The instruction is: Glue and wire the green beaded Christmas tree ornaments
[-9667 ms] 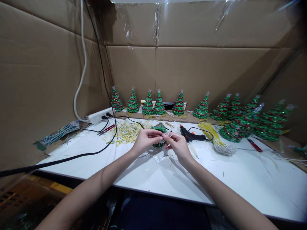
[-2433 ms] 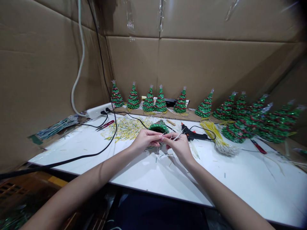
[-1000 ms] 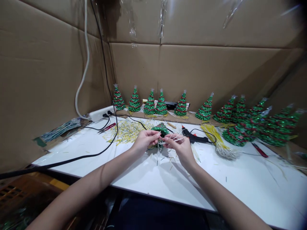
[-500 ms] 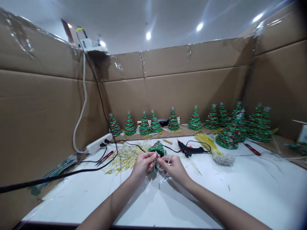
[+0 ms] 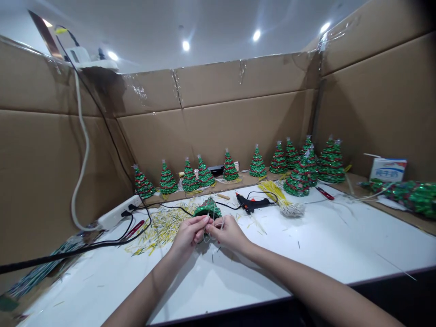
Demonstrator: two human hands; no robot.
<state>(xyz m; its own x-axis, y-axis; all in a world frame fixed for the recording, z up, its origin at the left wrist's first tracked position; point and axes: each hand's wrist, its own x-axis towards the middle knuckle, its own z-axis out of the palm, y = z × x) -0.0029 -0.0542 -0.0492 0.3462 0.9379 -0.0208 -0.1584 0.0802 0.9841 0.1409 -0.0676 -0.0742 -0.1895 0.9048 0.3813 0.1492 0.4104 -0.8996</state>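
Close together in the middle of the white table, my left hand (image 5: 191,232) and my right hand (image 5: 227,234) pinch thin white wire (image 5: 206,236), which loops between and below the fingertips. Both hands are closed. Just behind the fingers lies a small green tinsel Christmas tree (image 5: 208,208), tipped so that its dark open base faces me. The fingers partly hide the tree's lower edge, so I cannot tell whether they touch it. Yellow and white wire clippings (image 5: 160,227) are strewn left of my left hand.
Finished tinsel trees (image 5: 230,165) line the back ledge. A black glue gun (image 5: 252,203) and a wire bundle (image 5: 286,202) lie behind my right hand. Red-handled cutters (image 5: 325,194), a power strip (image 5: 119,211), a black cable (image 5: 68,253) and a milk carton (image 5: 388,170) surround the work.
My view has turned to the right, so the scene sits further left and the milk carton shows more fully. Both hands stay together at the wire, with slight finger movement.
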